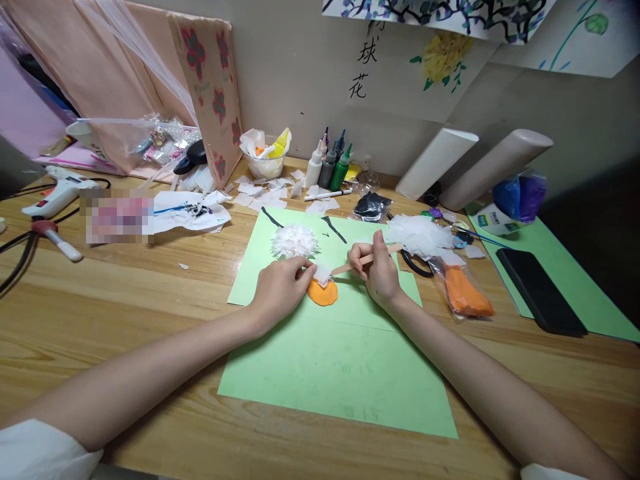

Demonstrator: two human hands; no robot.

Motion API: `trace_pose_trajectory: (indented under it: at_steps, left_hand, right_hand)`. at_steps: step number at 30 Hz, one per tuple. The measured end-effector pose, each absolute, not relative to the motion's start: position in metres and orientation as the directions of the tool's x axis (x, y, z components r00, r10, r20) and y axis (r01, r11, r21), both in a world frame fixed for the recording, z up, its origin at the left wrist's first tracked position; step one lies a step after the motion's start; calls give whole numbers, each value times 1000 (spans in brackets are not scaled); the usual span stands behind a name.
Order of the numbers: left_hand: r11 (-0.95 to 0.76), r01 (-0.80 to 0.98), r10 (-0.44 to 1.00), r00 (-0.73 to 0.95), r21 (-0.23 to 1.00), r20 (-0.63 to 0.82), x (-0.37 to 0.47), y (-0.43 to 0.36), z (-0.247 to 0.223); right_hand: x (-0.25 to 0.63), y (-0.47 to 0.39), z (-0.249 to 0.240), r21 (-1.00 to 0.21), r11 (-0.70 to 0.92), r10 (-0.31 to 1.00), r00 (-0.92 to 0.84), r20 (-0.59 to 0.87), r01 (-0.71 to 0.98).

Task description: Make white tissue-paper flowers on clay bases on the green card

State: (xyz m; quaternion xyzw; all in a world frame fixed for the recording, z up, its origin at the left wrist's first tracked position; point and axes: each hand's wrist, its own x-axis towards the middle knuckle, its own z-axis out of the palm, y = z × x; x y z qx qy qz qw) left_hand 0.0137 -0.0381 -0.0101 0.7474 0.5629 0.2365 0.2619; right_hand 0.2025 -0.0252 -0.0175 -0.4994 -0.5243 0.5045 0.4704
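Note:
On the green paper (330, 360) lies a flat orange clay disc (323, 295). A small white paper piece (321, 272) stands at the disc's upper edge. My left hand (285, 288) pinches that piece between thumb and forefinger, just left of the disc. In my right hand (379, 270) is a wooden craft stick (345, 269), its tip touching or very near the white piece. A round white fluffy paper flower (295, 241) sits just above my left hand. Two dark strips (334, 229) lie near the paper's far edge.
Behind the green paper stand several paint bottles (336, 167) and a bowl (265, 157) of scraps. To the right are crumpled white tissue (423, 235), bagged orange clay (465, 291) and a black phone (540, 290). A glue gun (57, 190) with cables lies left.

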Motion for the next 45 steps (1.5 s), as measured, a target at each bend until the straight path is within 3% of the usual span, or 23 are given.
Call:
trace_pose_trajectory:
  at_steps: [8,12,21,31,45]
  left_hand:
    - [-252,701,961,265,667,85,14,-38,-11]
    - [-268,708,957,274,653,97,14,-38,-12]
    - [-275,707,955,282,652,98,15,-39,-12]
    - [-290,707,947,308,645,88,14,-38,-9]
    - [-286,706,946,315,648,74,13,-37,-10]
  right_hand:
    - [201,-31,-10,-988,131,988,74,137,76]
    - [199,-31,-12,-985,88,996,-4,89,151]
    - [198,-30,-13,-990,70,995,-73,62,124]
    - [193,-32,-15,-976,77,997,-42,70,205]
    - [195,-30,-16,-995,38,997,-64,32,89]
